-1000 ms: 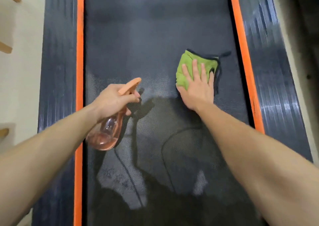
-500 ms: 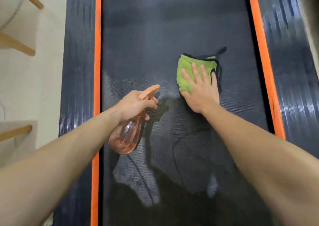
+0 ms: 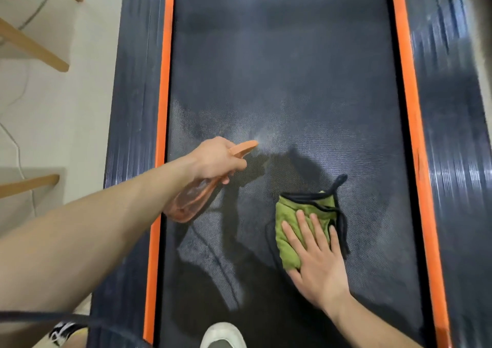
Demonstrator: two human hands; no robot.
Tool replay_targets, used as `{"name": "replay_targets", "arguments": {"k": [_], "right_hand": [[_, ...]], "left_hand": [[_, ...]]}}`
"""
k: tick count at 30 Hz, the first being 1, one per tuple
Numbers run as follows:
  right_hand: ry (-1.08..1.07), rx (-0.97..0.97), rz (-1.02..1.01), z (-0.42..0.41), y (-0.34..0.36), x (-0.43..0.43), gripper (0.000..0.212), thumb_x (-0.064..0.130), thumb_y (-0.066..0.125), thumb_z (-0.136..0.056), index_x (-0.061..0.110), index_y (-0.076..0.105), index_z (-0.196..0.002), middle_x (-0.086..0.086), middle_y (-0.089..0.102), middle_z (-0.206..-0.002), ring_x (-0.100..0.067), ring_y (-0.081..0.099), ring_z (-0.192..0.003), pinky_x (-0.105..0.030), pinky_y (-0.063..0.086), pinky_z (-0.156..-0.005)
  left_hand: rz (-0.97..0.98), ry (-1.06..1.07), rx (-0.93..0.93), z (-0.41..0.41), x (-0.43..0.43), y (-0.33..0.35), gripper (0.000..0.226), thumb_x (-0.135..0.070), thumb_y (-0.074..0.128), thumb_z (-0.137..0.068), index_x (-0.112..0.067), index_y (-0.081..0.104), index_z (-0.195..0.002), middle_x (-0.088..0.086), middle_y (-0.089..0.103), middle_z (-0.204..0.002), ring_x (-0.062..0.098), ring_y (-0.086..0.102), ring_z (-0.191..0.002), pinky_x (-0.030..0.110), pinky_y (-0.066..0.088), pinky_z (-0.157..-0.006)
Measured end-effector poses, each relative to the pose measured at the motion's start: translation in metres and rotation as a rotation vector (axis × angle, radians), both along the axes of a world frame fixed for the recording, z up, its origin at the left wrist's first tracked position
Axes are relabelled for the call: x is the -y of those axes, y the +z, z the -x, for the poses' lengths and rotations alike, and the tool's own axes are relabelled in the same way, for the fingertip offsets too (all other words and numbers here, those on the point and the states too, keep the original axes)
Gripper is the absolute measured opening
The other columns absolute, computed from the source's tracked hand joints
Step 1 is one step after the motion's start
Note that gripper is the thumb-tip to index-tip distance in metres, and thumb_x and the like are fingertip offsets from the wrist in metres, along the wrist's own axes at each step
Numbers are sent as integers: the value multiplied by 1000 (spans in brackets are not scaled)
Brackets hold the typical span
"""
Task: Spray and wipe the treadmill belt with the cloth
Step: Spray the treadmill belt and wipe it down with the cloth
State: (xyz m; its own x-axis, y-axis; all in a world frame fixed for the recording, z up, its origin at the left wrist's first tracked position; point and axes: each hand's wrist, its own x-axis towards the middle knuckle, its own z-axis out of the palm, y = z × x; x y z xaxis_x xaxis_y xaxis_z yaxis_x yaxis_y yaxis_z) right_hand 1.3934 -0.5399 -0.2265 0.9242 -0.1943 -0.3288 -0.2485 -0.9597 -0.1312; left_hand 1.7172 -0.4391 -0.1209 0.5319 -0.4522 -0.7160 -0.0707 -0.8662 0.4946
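Note:
The dark textured treadmill belt (image 3: 279, 68) fills the middle of the view between two orange stripes. My left hand (image 3: 217, 158) grips a pink see-through spray bottle (image 3: 193, 201) with an orange nozzle pointing forward over the belt; a pale mist hangs just past the nozzle tip. My right hand (image 3: 316, 257) lies flat, fingers spread, pressing a green cloth (image 3: 300, 214) with black trim onto the belt's right half. Wet patches mark the belt around both hands.
Ribbed dark side rails (image 3: 133, 108) flank the belt beyond the orange stripes (image 3: 411, 108). Wooden chair legs (image 3: 32, 47) and a thin white cable stand on the pale floor at left. A white shoe tip (image 3: 223, 334) shows at the bottom edge.
My right hand has drawn the cloth back toward me along the belt. My left hand has kept the bottle raised, and a puff of mist now shows at the nozzle.

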Motion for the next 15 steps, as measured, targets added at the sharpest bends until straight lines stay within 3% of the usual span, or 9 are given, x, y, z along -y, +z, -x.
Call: {"name": "replay_targets", "arguments": {"k": [6, 9, 11, 13, 15], "right_hand": [[-25, 42, 2, -2, 1, -3, 84, 56, 47, -86, 33, 19, -161, -3, 10, -170, -31, 15, -156, -60, 21, -120], [-38, 56, -1, -4, 1, -5, 82, 56, 45, -88, 33, 18, -161, -3, 9, -171, -31, 12, -156, -59, 17, -121], [-45, 67, -10, -7, 2, -5, 79, 56, 43, -89, 32, 20, -161, -3, 9, -171, -31, 10, -156, -59, 16, -121], [-59, 84, -22, -12, 4, -6, 77, 55, 42, -90, 31, 23, -161, -3, 11, -170, -31, 10, -156, -59, 16, -122], [-79, 99, -30, -19, 6, -6, 77, 56, 42, -90, 31, 24, -160, -4, 12, -170, -30, 10, -156, -59, 17, -121]], "left_hand": [[-34, -1, -79, 6, 0, 10, 20, -23, 75, -72, -4, 72, -77, 16, 73, -74, 22, 69, -52, 37, 58, -62], [-73, -13, -50, 11, -3, 12, 22, -12, 72, -84, -12, 61, -65, 1, 63, -54, 19, 65, -47, 20, 47, -45], [-67, -11, -45, 14, -5, 13, 16, -13, 72, -83, -7, 67, -69, 1, 67, -61, 23, 68, -53, 21, 52, -51], [-40, -4, -62, 15, -8, 16, 11, -15, 74, -81, -6, 74, -74, 1, 72, -72, 27, 73, -62, 29, 61, -66], [-61, -13, -39, 17, -11, 18, 17, -15, 72, -82, -12, 66, -66, 3, 69, -67, 27, 72, -60, 29, 58, -66]]}}
